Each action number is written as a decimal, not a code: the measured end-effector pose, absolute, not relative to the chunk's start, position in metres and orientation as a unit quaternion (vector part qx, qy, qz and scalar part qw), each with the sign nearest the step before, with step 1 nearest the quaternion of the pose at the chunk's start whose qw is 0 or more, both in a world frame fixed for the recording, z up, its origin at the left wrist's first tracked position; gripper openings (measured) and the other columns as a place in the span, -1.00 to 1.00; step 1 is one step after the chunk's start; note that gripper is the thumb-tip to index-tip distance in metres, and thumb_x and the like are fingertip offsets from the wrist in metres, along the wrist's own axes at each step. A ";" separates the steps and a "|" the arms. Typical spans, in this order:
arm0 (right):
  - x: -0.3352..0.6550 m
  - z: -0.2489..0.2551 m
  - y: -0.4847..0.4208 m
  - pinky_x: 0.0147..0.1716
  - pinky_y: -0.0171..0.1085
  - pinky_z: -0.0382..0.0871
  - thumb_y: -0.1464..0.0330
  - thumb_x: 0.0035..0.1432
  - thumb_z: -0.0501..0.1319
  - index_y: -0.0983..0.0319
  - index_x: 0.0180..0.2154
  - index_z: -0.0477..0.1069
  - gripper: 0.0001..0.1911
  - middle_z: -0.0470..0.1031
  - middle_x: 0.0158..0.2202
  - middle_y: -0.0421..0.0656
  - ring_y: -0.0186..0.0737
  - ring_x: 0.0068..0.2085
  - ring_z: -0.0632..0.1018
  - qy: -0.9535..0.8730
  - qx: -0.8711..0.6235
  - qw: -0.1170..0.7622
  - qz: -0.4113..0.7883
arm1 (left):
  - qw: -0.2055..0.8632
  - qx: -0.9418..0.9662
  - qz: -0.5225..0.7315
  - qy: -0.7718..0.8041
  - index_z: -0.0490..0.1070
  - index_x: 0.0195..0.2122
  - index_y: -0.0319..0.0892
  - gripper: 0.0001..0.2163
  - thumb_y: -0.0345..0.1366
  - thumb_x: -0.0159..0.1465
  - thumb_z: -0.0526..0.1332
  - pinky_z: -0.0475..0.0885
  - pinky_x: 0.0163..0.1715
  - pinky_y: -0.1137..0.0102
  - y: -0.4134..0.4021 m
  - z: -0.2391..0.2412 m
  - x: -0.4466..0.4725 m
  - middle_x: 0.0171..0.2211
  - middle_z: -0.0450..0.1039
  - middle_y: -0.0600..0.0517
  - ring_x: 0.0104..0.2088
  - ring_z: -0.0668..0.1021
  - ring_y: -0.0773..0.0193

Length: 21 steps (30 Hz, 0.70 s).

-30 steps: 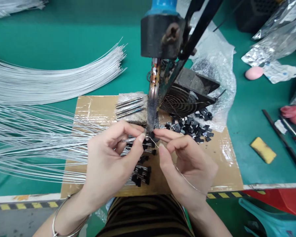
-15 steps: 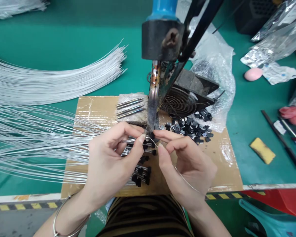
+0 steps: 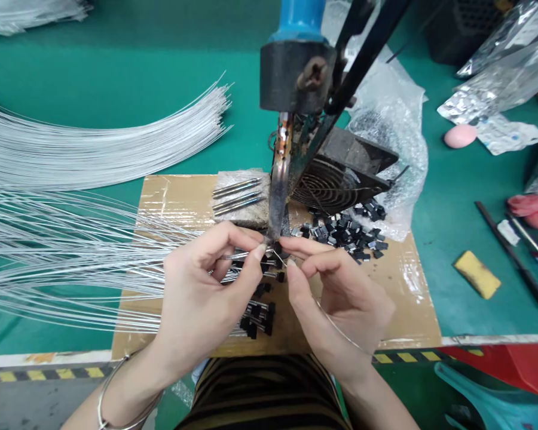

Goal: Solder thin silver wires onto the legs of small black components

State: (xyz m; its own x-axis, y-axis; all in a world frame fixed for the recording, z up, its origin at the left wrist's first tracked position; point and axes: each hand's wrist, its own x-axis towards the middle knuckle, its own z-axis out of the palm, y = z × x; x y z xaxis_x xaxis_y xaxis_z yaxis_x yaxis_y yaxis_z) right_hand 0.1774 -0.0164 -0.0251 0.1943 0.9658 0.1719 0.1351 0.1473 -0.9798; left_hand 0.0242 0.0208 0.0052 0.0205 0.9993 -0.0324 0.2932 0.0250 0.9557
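Observation:
My left hand point(image 3: 201, 298) pinches the end of a thin white wire point(image 3: 233, 256) between thumb and forefinger. My right hand point(image 3: 336, 292) pinches a strand of solder wire point(image 3: 336, 325) that curves down past its palm. Both fingertips meet under the tip of a fixed soldering iron point(image 3: 278, 179), beside a small black component point(image 3: 277, 246). Finished black components with leads point(image 3: 255, 313) lie below my hands on a taped cardboard sheet point(image 3: 170, 197).
Bundles of white wires point(image 3: 72, 155) fan out at the left. A pile of loose black components point(image 3: 349, 230), a small fan point(image 3: 336, 173) and a plastic bag point(image 3: 394, 113) lie at the right. A yellow sponge point(image 3: 478, 273) sits further right on the green mat.
Almost nothing has moved; both hands stay pinched together under the iron tip, shifted a hair to the right.

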 end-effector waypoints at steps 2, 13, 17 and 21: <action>0.177 -0.025 -0.016 0.12 -0.03 0.59 0.55 0.28 0.33 0.13 -0.27 0.49 -0.82 0.71 -0.01 -0.09 -0.05 0.05 0.71 -0.514 -0.536 0.555 0.374 | 0.433 0.567 0.408 0.570 0.56 -0.33 -0.11 -0.86 -0.50 0.30 0.36 0.45 -0.41 0.57 0.021 0.005 0.024 -0.28 0.64 0.11 -0.32 0.62 0.40; 0.175 -0.024 -0.018 0.13 -0.03 0.58 0.56 0.28 0.33 0.13 -0.27 0.49 -0.81 0.70 0.01 -0.09 -0.05 0.05 0.71 -0.517 -0.537 0.558 0.364 | 0.416 0.575 0.403 0.578 0.55 -0.35 -0.12 -0.89 -0.48 0.27 0.37 0.40 -0.50 0.53 0.020 0.004 0.025 -0.29 0.65 0.08 -0.34 0.62 0.36; 0.175 -0.025 -0.018 0.12 -0.05 0.58 0.58 0.26 0.33 0.13 -0.26 0.49 -0.79 0.70 0.00 -0.10 -0.07 0.03 0.72 -0.526 -0.538 0.557 0.352 | 0.413 0.576 0.401 0.580 0.55 -0.35 -0.11 -0.89 -0.46 0.28 0.36 0.43 -0.47 0.53 0.021 0.005 0.025 -0.28 0.65 0.08 -0.32 0.63 0.35; 0.175 -0.028 -0.018 0.09 -0.07 0.60 0.59 0.25 0.33 0.13 -0.25 0.48 -0.77 0.71 -0.02 -0.10 -0.08 0.02 0.72 -0.539 -0.537 0.556 0.333 | 0.423 0.574 0.397 0.578 0.55 -0.35 -0.10 -0.89 -0.45 0.29 0.37 0.48 -0.41 0.55 0.021 0.003 0.024 -0.27 0.65 0.09 -0.29 0.65 0.34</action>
State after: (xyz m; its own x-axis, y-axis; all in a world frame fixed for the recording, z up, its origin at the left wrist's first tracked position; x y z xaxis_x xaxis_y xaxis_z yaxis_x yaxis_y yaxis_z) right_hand 0.1751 -0.0180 -0.0278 0.1967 0.9500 0.2424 0.2096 0.2008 -0.9569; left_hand 0.0243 0.0214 0.0026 0.0173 0.9993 -0.0341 0.3278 0.0265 0.9444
